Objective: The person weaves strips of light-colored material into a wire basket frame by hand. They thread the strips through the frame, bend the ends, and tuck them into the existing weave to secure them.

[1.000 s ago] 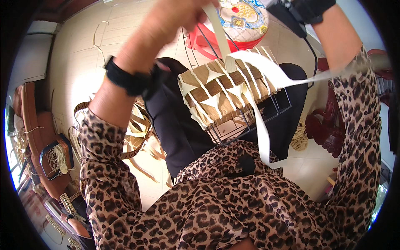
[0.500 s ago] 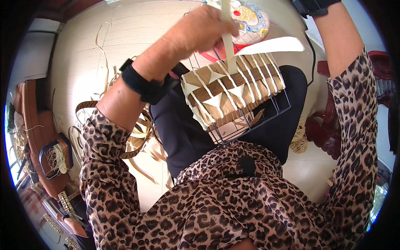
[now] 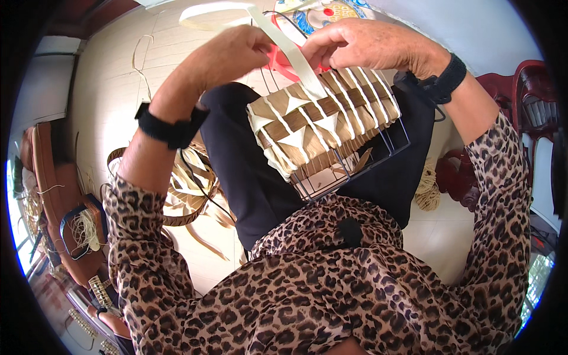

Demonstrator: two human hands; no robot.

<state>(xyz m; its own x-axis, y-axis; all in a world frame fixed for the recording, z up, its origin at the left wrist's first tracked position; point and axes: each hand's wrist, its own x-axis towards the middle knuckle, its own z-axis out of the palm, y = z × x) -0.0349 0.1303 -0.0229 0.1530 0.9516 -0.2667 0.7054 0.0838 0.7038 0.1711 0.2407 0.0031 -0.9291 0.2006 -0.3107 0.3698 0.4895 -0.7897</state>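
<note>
On my lap rests a wire-framed basket, its side wrapped with tan flat strips, a brown band and white cords. Pale triangular folds show along the band. A wide cream strip rises from the basket's far edge and loops over to the left. My left hand is closed just left of this strip, fingertips partly hidden. Across from it, my right hand reaches over the far edge with fingers bent beside the strip. What either hand grips cannot be made out.
Loose strips lie on the floor at left. Beyond the basket are a red plastic object and a patterned round seat. Carved dark red furniture stands at right, near a cord bundle. A brown bench is at far left.
My left hand has moved left and down from the strip. My right hand has come in from the upper right to the basket's far edge. The strip now bends leftward; the basket shifted slightly.
</note>
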